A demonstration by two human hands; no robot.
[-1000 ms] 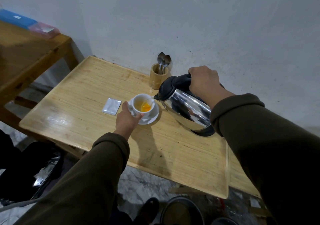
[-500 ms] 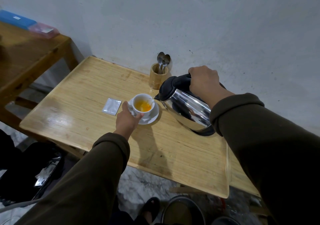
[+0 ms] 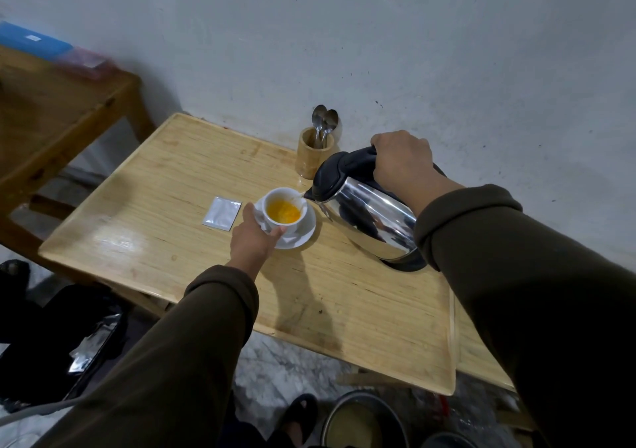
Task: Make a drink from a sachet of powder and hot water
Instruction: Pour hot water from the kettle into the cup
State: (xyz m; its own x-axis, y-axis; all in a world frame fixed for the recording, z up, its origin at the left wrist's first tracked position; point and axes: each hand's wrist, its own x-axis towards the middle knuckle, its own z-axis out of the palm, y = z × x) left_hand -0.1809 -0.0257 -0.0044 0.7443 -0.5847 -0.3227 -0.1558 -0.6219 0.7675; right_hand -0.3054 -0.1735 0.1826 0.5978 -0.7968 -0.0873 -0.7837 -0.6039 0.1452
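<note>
A white cup with orange liquid stands on a white saucer on the light wooden table. My left hand holds the cup's near side. My right hand grips the black handle of a steel kettle, tilted with its spout at the cup's rim; a thin stream of water runs into the cup. A silver sachet lies flat just left of the saucer.
A bamboo holder with spoons stands by the wall behind the kettle. A darker wooden table with a blue box is at the left. Metal bowls and a black bag sit on the floor below.
The orange liquid in the cup has risen and spread as water keeps pouring. Both hands and the kettle stay nearly where they were.
</note>
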